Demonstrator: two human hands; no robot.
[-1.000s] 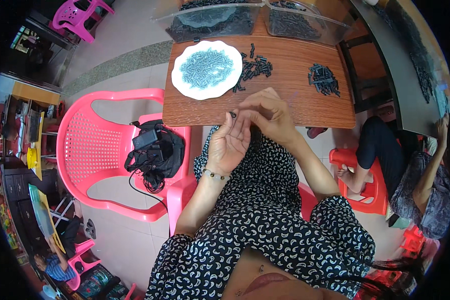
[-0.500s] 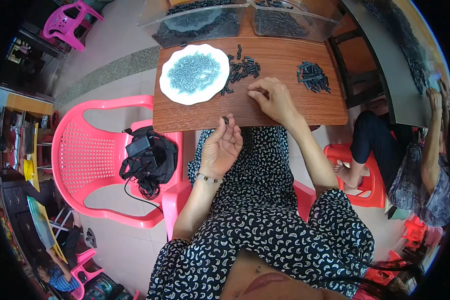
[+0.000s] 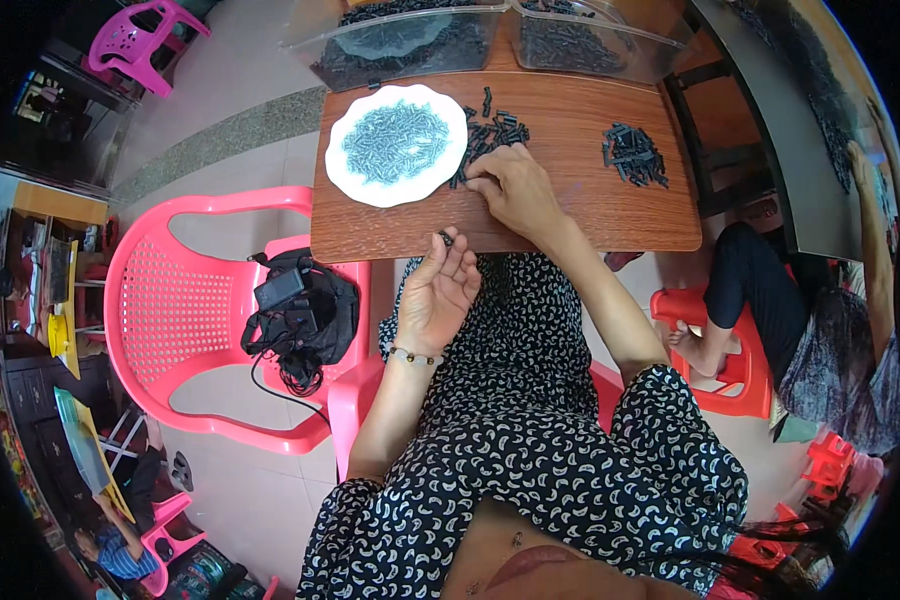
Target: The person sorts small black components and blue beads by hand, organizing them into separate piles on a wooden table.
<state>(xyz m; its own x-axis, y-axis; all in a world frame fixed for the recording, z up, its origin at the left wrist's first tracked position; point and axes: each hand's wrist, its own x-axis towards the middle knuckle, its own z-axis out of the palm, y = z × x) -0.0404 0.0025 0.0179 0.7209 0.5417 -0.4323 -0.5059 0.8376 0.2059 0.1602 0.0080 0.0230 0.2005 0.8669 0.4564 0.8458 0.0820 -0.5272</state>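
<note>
My left hand (image 3: 435, 295) is palm up at the table's near edge, thumb and fingertips closed on a small black piece (image 3: 446, 238). Over the table, my right hand (image 3: 520, 195) has its fingers pinched together beside the plate's right rim; anything between them is hidden. Just beyond it lies a loose heap of short black tube-like pieces (image 3: 502, 130), partly covered by the hand. A white scalloped plate (image 3: 342, 172) at the left holds many small grey, shiny pin-like parts (image 3: 395, 142). Farther right sits a separate pile of black pieces (image 3: 632, 155).
Two clear plastic bins (image 3: 410, 60) of black parts stand along the far edge of the wooden table (image 3: 580, 225). A pink chair (image 3: 180, 290) with a black bag (image 3: 305, 320) is at my left. At the right, another person (image 3: 840, 370) works at a dark table (image 3: 770, 110).
My right hand has moved left, toward the plate and the loose heap. My left hand keeps its pinch on the small black piece, nearly in the same place.
</note>
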